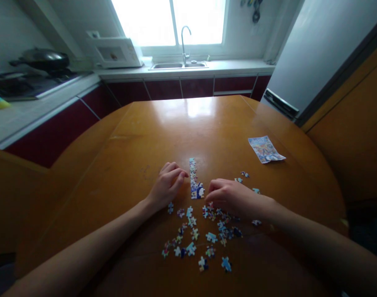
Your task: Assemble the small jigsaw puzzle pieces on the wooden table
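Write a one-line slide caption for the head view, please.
Left hand and right hand flank a partly joined puzzle, with loose pieces scattered on a wooden table.

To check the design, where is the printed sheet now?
In the head view, the printed sheet lies on the table at right, beyond the right hand and loose puzzle pieces.

Slim bare forearms [114, 237], narrow wrists [149, 203]; the bare left hand [168, 183] and bare right hand [228, 194] look slender-fingered, though shadowed.
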Motion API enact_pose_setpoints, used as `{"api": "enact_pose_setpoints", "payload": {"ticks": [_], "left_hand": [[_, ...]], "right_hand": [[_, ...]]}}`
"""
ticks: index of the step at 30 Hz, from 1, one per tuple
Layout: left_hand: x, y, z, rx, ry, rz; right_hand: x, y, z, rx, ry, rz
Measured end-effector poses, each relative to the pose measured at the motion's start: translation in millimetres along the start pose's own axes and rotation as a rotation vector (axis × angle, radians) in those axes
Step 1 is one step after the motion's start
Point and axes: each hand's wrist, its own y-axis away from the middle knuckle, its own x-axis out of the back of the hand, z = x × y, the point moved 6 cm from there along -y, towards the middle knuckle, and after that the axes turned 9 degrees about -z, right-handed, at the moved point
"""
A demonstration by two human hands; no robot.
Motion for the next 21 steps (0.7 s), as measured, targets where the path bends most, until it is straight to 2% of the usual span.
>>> {"api": "enact_pose_setpoints", "payload": {"ticks": [4, 9, 12, 17, 21], "left_hand": [[-0.1, 0, 0, -0.004, -0.001, -0.001], [-1.5, 0, -2, -0.006, 0.004, -0.002], [-2.2, 0, 0, -0.021, -0.006, -0.013], [-4.3, 2, 6, -0.088, -0.028, -0.064], [-6.8, 3, 11, -0.119, -0.056, -0.117]], "right_hand": [[-5, -3, -10, 0.031, 0.042, -0.044], [-2, -2, -4, -0.024, -0.03, -0.027], [4, -2, 9, -0.111, -0.182, 0.093], [18, 2, 31, -0.227, -0.407, 0.407], [18, 1, 41, -0.273, -0.542, 0.504]]}}
